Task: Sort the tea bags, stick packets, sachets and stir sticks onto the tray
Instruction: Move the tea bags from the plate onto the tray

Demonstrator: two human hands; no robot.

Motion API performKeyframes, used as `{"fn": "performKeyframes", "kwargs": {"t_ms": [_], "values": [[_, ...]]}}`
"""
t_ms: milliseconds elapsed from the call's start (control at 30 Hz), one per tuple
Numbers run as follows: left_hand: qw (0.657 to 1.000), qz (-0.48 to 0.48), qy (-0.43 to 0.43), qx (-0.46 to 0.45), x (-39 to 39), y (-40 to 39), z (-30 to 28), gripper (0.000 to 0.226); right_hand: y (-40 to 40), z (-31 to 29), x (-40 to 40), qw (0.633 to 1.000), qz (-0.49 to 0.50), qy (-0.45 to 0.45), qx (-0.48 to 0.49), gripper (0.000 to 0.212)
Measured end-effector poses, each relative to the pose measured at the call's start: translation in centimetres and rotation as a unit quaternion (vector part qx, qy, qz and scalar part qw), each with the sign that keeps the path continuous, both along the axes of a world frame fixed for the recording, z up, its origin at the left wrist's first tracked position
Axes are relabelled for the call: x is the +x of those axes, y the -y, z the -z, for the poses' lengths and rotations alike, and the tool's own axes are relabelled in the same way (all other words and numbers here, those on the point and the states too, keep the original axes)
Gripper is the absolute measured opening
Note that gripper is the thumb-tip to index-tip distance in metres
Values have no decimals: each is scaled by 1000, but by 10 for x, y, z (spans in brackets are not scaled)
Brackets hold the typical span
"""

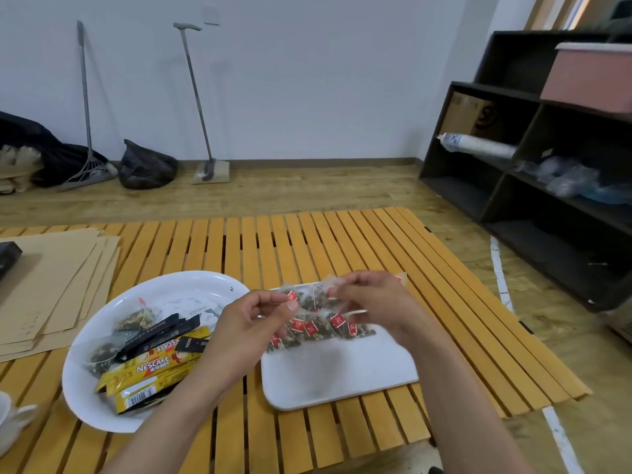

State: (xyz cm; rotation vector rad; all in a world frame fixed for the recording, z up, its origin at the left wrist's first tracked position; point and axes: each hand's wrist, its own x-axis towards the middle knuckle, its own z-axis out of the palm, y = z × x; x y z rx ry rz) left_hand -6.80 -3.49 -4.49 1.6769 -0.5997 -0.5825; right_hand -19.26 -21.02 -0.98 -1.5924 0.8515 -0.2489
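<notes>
Both hands, left hand (pixel 260 313) and right hand (pixel 372 299), pinched a clear mesh tea bag (pixel 314 302) stretched crosswise just above the flat white tray (pixel 342 374).

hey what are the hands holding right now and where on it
Both hands hold a tea bag above the tray: the left hand pinches its red tag, while the right hand grips the bag's far end.

Two bare forearms enter from the lower edge, with no sleeve, cuff or glove on either. The left hand (pixel 254 323) and right hand (pixel 372 304) carry no ring, watch, strap or bracelet that can be made out. The nails are short and plain; the left thumbnail (pixel 291 305) shows clearly.
</notes>
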Motion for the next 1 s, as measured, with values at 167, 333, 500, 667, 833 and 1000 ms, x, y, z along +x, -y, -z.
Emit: {"fn": "performKeyframes", "kwargs": {"t_ms": [167, 333, 500, 667, 833, 1000], "values": [[985, 19, 148, 89, 10, -8, 12, 8, 64, 15, -35, 953, 179, -176, -169, 41], [918, 30, 331, 217, 15, -13, 19, 14, 69, 28, -36, 943, 172, -237, -158, 56], [899, 47, 362, 242, 15, -14, 20, 14, 58, 35, -16, 959, 127, -206, -148, 66], [907, 40, 353, 227, 16, -15, 20, 14, 61, 30, -22, 963, 161, -149, -159, 50], [906, 38, 357, 225, 16, -15, 21, 13, 58, 39, -19, 950, 132, -213, -184, 32], [909, 36, 353, 219, 17, -16, 21, 14, 60, 47, -10, 934, 103, -245, -240, 18]]}}
